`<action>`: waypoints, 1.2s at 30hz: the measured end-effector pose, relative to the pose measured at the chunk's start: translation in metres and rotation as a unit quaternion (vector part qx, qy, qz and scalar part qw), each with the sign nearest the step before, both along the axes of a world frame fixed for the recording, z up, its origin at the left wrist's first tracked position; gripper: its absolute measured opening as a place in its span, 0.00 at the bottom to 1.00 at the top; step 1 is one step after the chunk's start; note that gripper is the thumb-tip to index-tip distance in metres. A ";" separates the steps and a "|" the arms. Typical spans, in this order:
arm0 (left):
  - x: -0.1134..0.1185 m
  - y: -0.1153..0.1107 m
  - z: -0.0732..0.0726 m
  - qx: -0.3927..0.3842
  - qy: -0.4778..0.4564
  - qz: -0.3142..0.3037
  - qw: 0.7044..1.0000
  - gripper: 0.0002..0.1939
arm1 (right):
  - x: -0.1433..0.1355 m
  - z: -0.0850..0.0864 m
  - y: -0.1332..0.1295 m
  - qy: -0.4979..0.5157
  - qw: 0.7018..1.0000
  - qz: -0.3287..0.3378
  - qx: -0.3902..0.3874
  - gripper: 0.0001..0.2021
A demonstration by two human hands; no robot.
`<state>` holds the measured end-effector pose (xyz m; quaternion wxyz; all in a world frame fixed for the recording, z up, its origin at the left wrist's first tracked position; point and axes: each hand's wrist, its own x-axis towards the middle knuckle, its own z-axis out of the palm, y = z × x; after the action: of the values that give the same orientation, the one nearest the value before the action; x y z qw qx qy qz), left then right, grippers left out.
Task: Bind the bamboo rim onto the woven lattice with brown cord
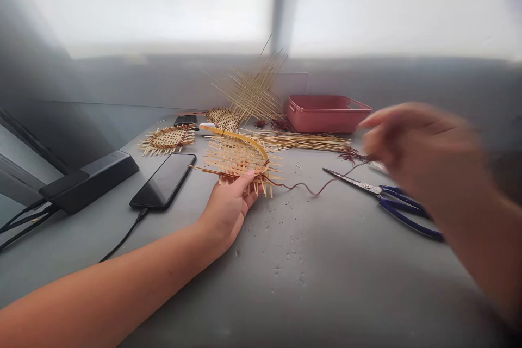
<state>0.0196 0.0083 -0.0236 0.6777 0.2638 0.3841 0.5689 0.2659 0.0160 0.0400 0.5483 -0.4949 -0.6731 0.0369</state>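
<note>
My left hand (230, 206) is closed on the lower edge of a small woven bamboo mat (232, 155), thumb on top and fingers beneath. A curved yellow bamboo strip (248, 141) arches over the mat's weave, and a thin brown stick lies along its near edge. From beside my left thumb a dark red cord (302, 185) runs in loose waves to the right. Its far end reaches my right hand (416, 141), which is raised and blurred by motion, with fingers bent together around the cord. Below that hand, blue-handled scissors (379, 191) lie on the table.
Behind the mat are a bundle of bamboo sticks (302, 141), a larger loose weave (255, 92) and a pink bin (326, 115). Another woven piece (167, 138), a phone (165, 182) with a cable and a black power block (89, 179) occupy the left of the grey table (310, 283).
</note>
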 end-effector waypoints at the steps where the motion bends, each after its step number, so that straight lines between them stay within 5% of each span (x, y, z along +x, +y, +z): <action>1: 0.001 -0.002 -0.001 0.010 -0.001 -0.006 1.000 0.07 | -0.019 -0.011 -0.003 -0.024 0.999 0.034 -0.035 0.13; 4: 0.003 -0.007 -0.003 0.050 -0.004 -0.023 0.998 0.14 | -0.054 -0.039 -0.011 -0.135 0.964 0.172 -0.149 0.09; 10: 0.007 -0.018 -0.002 0.095 -0.001 -0.059 0.994 0.20 | -0.067 -0.055 -0.014 -0.164 0.968 0.112 -0.155 0.08; 18: 0.008 -0.024 0.000 0.096 0.000 -0.075 0.993 0.18 | -0.066 -0.058 -0.014 -0.177 0.965 0.129 -0.147 0.07; 26: 0.006 -0.018 -0.002 0.090 0.006 -0.051 0.995 0.15 | -0.060 -0.049 -0.014 -0.158 0.970 0.107 -0.150 0.05; 36: -0.009 0.019 0.000 -0.022 0.011 -0.039 0.999 0.04 | -0.041 -0.021 -0.016 -0.042 0.991 0.007 -0.130 0.03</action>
<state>0.0103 0.0269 -0.0240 0.7008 0.2697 0.3936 0.5302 0.2248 0.0003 0.0188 0.4505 -0.5583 -0.6883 0.1076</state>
